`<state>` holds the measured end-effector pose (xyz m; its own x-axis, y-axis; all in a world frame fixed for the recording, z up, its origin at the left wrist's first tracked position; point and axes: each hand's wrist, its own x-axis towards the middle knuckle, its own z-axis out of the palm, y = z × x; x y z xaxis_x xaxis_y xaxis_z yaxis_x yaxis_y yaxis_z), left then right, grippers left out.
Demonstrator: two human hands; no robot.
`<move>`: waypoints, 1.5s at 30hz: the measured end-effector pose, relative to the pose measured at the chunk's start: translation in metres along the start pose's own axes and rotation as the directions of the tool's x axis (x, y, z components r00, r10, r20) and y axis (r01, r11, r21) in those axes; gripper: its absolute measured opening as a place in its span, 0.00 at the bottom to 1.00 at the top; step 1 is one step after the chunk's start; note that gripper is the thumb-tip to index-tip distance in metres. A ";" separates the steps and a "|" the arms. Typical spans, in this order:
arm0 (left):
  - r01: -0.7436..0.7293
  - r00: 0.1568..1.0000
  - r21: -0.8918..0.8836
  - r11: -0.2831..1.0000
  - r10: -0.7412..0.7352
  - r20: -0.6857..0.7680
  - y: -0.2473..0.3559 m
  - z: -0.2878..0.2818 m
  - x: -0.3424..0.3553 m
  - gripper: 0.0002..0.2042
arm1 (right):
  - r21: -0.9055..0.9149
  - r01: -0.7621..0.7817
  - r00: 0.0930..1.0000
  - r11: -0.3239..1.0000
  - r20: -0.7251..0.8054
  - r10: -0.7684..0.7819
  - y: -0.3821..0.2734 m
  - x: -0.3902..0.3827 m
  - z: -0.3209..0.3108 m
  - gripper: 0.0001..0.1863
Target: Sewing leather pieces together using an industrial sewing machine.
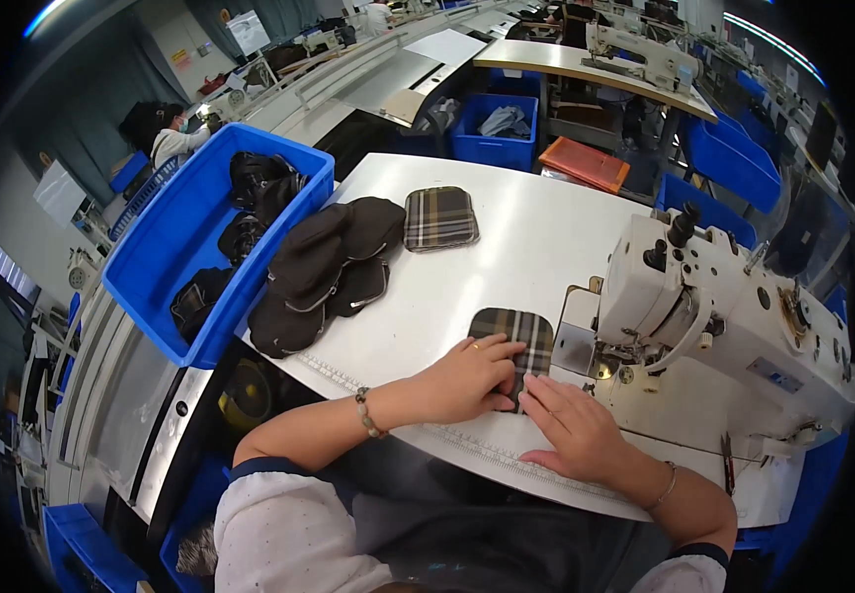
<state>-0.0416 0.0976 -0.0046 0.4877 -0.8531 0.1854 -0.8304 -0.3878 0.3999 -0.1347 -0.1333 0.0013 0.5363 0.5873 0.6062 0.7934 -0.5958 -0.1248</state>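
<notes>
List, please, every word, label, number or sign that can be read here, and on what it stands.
No text reads clearly.
Ruler strip along the table: marks too small.
Small plate on the sewing machine: too small.
Sign on the back wall: too blurred.
Plaid patch beside the machine: no writing visible.

No text legible from my end. Ruler tape (482,454) along table (427,306): graduated, figures too small for me. Wall sign (182,57), sewing-machine plate (775,375): both unreadable.
</notes>
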 end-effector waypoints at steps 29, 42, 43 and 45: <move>0.251 0.759 0.740 0.624 0.348 -0.550 0.014 -0.116 -0.055 0.13 | 0.758 -0.638 0.744 0.138 0.559 0.366 0.000 -0.021 -0.001 0.25; 0.269 0.889 -0.607 0.748 -0.435 -0.142 0.083 -0.023 -0.060 0.40 | 0.781 -0.504 0.759 -0.369 0.605 0.242 -0.001 -0.011 -0.008 0.14; 0.338 0.870 -0.787 0.516 -0.491 0.052 0.082 -0.028 -0.056 0.35 | 0.768 -0.500 0.765 -0.400 0.608 0.210 -0.004 -0.012 -0.008 0.14; 0.507 0.788 -0.856 0.097 -0.456 0.415 0.068 -0.030 -0.063 0.26 | 0.801 -0.483 0.785 -0.354 0.575 0.231 -0.004 -0.017 -0.006 0.14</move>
<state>-0.1208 0.1356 0.0375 0.6509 -0.6398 -0.4086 0.3972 -0.1717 0.9015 -0.1483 -0.1439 -0.0039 0.7700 0.6381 -0.0048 -0.3091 0.3663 -0.8777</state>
